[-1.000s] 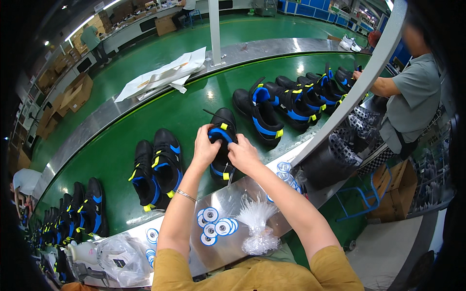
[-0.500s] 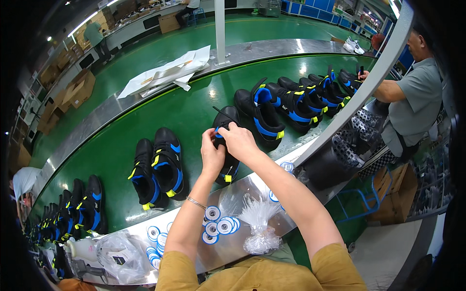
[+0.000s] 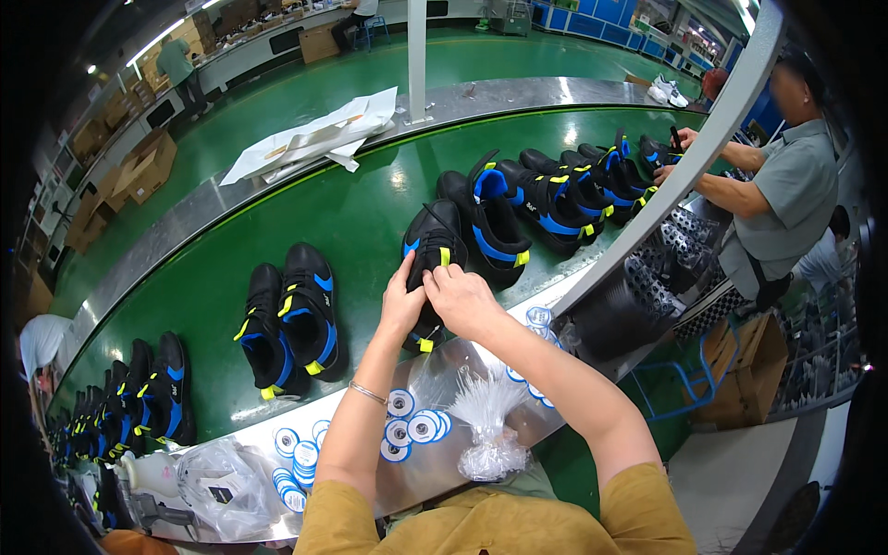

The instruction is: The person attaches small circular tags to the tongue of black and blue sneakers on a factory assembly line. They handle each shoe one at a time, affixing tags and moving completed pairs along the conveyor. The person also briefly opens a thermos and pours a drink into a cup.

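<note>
Gripping shoe (image 3: 433, 242) at near end: left hand (image 3: 400, 305), right hand (image 3: 460, 298) side by side; shoe's long axis points away from hands.

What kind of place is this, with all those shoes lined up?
Most likely a shoe factory assembly line. Pairs of black and blue shoes ride a long green conveyor belt, the person's hands work on one shoe, and a co-worker stands further along the belt.

floor (image 3: 518, 55): glossy green | cardboard boxes (image 3: 139, 166): stacked far left | lights (image 3: 165, 37): ceiling strip | steel post (image 3: 418, 55): upright
</note>
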